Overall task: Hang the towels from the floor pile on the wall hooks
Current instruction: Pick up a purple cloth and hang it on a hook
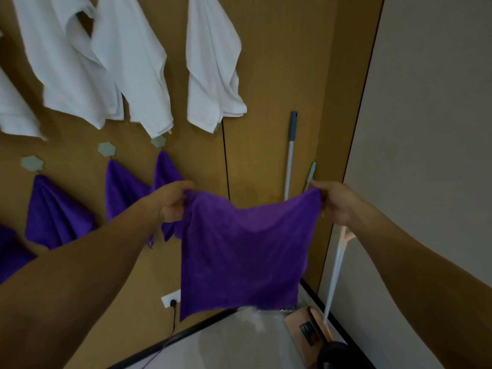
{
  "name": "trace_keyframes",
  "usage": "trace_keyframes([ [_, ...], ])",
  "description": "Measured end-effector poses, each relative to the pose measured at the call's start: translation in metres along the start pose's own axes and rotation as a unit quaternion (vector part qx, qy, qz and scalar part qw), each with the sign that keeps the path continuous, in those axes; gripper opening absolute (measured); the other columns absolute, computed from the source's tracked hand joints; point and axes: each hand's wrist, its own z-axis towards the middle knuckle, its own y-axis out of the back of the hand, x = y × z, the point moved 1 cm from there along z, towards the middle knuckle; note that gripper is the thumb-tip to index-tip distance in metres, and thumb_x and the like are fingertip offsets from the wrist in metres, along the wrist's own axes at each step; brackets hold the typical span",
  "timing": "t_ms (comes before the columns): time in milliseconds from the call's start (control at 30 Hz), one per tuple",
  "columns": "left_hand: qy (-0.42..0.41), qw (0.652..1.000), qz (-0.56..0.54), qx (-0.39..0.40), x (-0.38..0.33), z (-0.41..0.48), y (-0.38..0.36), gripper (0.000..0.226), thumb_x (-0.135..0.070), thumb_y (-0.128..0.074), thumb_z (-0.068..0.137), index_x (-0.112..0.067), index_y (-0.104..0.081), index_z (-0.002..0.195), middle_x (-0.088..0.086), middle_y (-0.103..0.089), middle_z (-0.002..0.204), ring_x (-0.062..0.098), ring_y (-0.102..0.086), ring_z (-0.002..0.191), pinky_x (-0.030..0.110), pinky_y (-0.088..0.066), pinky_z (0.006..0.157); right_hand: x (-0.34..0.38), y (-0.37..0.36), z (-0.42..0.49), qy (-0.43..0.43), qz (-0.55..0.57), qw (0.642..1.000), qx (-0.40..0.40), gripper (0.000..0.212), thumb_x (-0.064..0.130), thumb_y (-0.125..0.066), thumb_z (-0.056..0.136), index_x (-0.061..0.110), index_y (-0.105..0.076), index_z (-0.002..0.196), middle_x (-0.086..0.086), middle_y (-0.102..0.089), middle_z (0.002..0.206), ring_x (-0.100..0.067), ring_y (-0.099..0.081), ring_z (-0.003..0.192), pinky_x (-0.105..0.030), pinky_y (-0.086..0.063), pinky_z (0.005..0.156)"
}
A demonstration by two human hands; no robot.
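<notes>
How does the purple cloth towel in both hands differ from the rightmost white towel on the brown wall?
The purple cloth towel is spread flat; the white towel droops in folds. The purple towel is pinched at its top corners by the left hand and right hand; the white towel hangs on the wall, untouched. Both are soft cloth.

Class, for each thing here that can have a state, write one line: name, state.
held purple towel, spread open, off the wall
left hand, pinches its top corner
right hand, pinches its other top corner
white towels, hanging
other purple towels, hanging from hooks
plug, in socket
</notes>
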Motion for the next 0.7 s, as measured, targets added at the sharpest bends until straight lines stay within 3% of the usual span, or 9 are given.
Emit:
trace_keyframes([
  [67,-0.036,0.999,-0.006,-0.011,0.002,0.0,0.0,0.019,0.004,-0.043,0.082,0.0,-0.057,0.094,0.017,-0.059,0.097,0.026,-0.062,0.087,0.033,-0.058,0.076,0.006,0.0,-0.002,0.026,0.063,0.998,0.016,0.015,0.015,-0.059,0.093,0.004,-0.061,0.103,-0.009,-0.063,0.086,-0.018,-0.062,0.075,-0.029,-0.056,0.061],
  [167,-0.12,0.989,-0.014,-0.088,0.0,0.005,0.004,0.021,0.01,-0.039,0.084,0.0,-0.056,0.09,0.018,-0.053,0.098,0.031,-0.057,0.092,0.038,-0.053,0.089,0.008,0.006,0.004,0.096,0.144,0.985,0.015,0.02,0.009,-0.062,0.09,0.01,-0.056,0.109,-0.007,-0.064,0.099,-0.018,-0.062,0.089,-0.029,-0.054,0.072],
  [200,-0.127,0.985,0.04,-0.113,0.0,0.003,0.006,0.017,0.009,-0.042,0.086,0.0,-0.056,0.082,0.016,-0.054,0.088,0.029,-0.057,0.081,0.034,-0.056,0.075,0.004,0.007,0.006,0.096,0.13,0.987,0.014,0.024,0.006,-0.061,0.09,0.011,-0.056,0.114,-0.009,-0.065,0.107,-0.018,-0.065,0.093,-0.03,-0.055,0.074],
  [267,-0.107,0.961,0.203,-0.157,0.006,-0.002,0.011,0.025,0.006,-0.047,0.088,-0.006,-0.05,0.066,0.009,-0.047,0.064,0.019,-0.049,0.055,0.023,-0.046,0.043,-0.007,0.008,0.009,0.077,0.061,0.995,-0.005,0.037,0.002,-0.06,0.091,0.006,-0.054,0.127,-0.014,-0.063,0.12,-0.019,-0.066,0.096,-0.028,-0.055,0.072],
  [333,-0.055,0.932,0.319,-0.166,0.014,-0.004,0.017,0.022,0.005,-0.048,0.089,-0.004,-0.05,0.069,0.008,-0.047,0.06,0.017,-0.047,0.051,0.019,-0.041,0.036,-0.013,0.009,0.012,0.078,0.034,0.996,-0.039,0.039,0.001,-0.06,0.091,0.006,-0.054,0.129,-0.014,-0.061,0.124,-0.02,-0.063,0.101,-0.025,-0.053,0.071],
  [467,0.006,0.891,0.423,-0.165,0.028,0.002,0.02,0.014,0.007,-0.047,0.088,0.0,-0.053,0.077,0.012,-0.052,0.066,0.02,-0.053,0.048,0.026,-0.047,0.04,-0.014,0.005,0.014,0.107,0.054,0.991,-0.065,0.032,0.001,-0.061,0.09,0.01,-0.059,0.121,-0.013,-0.062,0.121,-0.02,-0.064,0.102,-0.025,-0.054,0.072],
  [533,0.025,0.869,0.467,-0.158,0.031,0.003,0.018,0.017,0.005,-0.049,0.09,0.0,-0.054,0.074,0.013,-0.058,0.061,0.021,-0.058,0.041,0.026,-0.047,0.036,-0.014,0.002,0.012,0.122,0.026,0.99,-0.064,0.028,0.003,-0.062,0.09,0.014,-0.062,0.116,-0.011,-0.064,0.119,-0.018,-0.064,0.101,-0.023,-0.054,0.07],
  [600,0.045,0.836,0.523,-0.16,0.029,0.005,0.018,0.018,-0.002,-0.053,0.092,-0.001,-0.058,0.075,0.011,-0.066,0.062,0.02,-0.065,0.045,0.027,-0.051,0.039,-0.013,0.001,0.009,0.138,-0.017,0.989,-0.053,0.022,0.006,-0.063,0.09,0.019,-0.065,0.108,-0.009,-0.065,0.116,-0.016,-0.065,0.098,-0.019,-0.054,0.066],
  [700,0.009,0.844,0.498,-0.2,0.025,0.014,0.023,0.018,-0.007,-0.052,0.094,0.001,-0.059,0.079,0.012,-0.07,0.068,0.027,-0.071,0.063,0.036,-0.06,0.054,-0.01,0.004,0.007,0.154,-0.027,0.986,-0.05,0.021,0.008,-0.062,0.091,0.025,-0.067,0.102,-0.006,-0.066,0.114,-0.015,-0.065,0.099,-0.023,-0.055,0.074],
])
